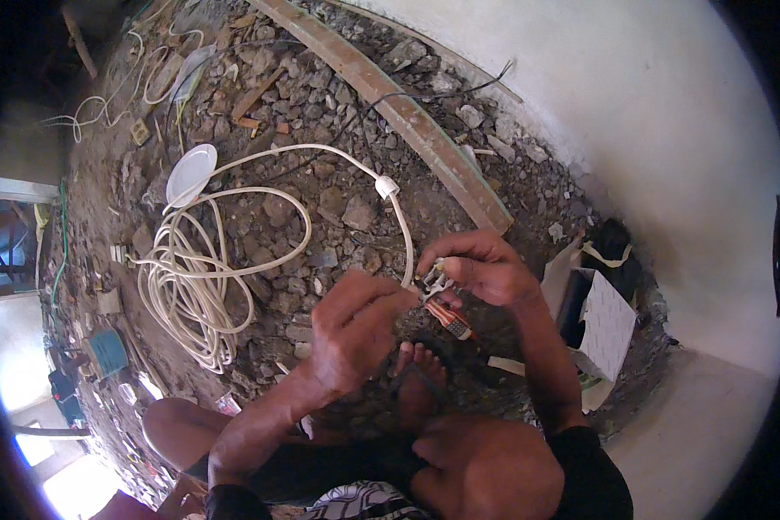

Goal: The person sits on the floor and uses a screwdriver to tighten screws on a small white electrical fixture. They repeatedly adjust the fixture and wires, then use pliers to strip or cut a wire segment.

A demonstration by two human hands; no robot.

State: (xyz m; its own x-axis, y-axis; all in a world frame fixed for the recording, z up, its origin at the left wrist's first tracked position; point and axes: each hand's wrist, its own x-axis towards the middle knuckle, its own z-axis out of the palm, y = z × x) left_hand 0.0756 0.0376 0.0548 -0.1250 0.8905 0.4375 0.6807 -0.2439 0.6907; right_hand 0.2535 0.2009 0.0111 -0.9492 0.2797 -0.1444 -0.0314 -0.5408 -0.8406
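A thick white cable rises between my hands and loops back to the left. My left hand is closed, pinching the cable close to its end. Just right of it, my right hand grips a small white-and-metal fitting between thumb and fingers, touching the cable end. Under the right hand's fingers sticks out an orange-striped handle, like a screwdriver's; its tip is hidden. Farther up the cable sits a white plastic sleeve. The fine wires at the cable end are too small to make out.
Left of my hands lies a big coil of white cable, with a round white disc at its top. A long wooden beam crosses the rubble floor. An open white box stands at right by the wall. A teal container is at left.
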